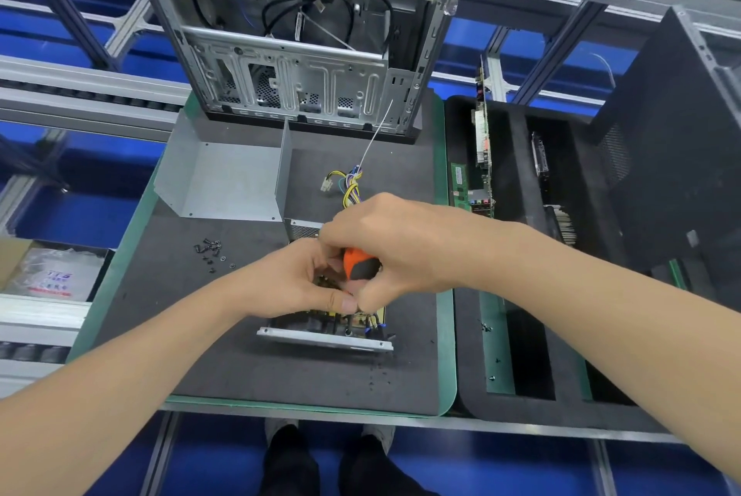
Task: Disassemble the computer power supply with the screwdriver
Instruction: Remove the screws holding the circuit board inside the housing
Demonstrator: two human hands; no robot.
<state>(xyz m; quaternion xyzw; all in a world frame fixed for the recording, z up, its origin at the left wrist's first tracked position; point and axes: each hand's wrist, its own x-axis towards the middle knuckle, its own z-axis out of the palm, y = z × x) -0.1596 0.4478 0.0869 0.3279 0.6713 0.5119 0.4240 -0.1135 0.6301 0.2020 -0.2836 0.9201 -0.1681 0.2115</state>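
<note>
- The right hand (393,247) clamps its curled fingers round the orange-and-black screwdriver handle (359,265).
- The left hand (296,279) curls just beside that handle; I cannot tell whether it grips anything.
- The open grey metal power supply box (324,337) lies directly beneath both hands.
- Small black loose screws (210,251) lie left of the left hand.

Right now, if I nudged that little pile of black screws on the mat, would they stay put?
Probably not all. The screws lie loose and a bit scattered, so a nudge would likely spread them. Being small and round-bodied, some may roll, though the dark mat looks soft and could slow them.
</note>
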